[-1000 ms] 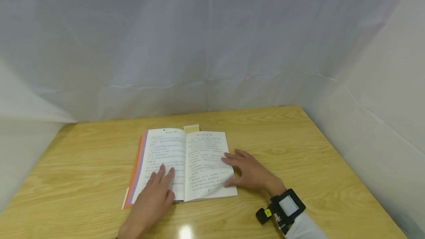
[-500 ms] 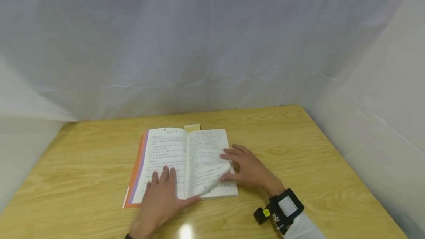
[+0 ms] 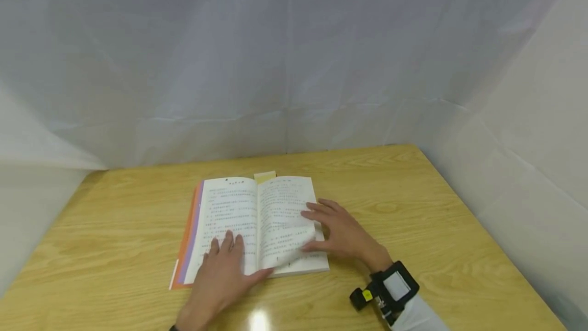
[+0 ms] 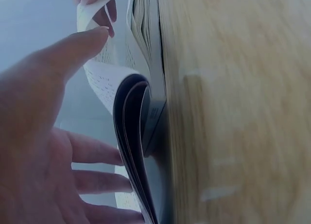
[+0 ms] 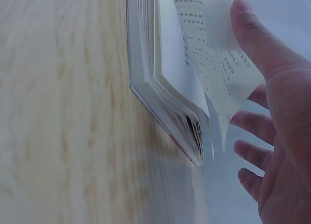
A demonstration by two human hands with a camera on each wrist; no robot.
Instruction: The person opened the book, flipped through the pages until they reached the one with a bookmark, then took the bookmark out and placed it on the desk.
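— What's the right hand (image 3: 342, 231) doing now?

— Its grip has the near corner of the right-hand page (image 3: 287, 229) pinched between thumb and fingers. A second ago that page lay flat; now its corner is curled up off the stack, so a leaf is being turned.

— And the left hand (image 3: 225, 269)?

— Fingers spread flat on the left-hand page, holding the book (image 3: 252, 223) open. The thumb has swung out toward the rising leaf (it was tucked in beside the fingers before).

— Where's the book?

— Lying open in the middle of the wooden surface (image 3: 413, 208), with orange and purple cover edges showing at its left and a yellow slip (image 3: 265, 176) poking out at the far edge.

— The room?

— White sheeting (image 3: 294, 65) hung behind and at both sides. There's a black wrist camera (image 3: 388, 290) on the right forearm.
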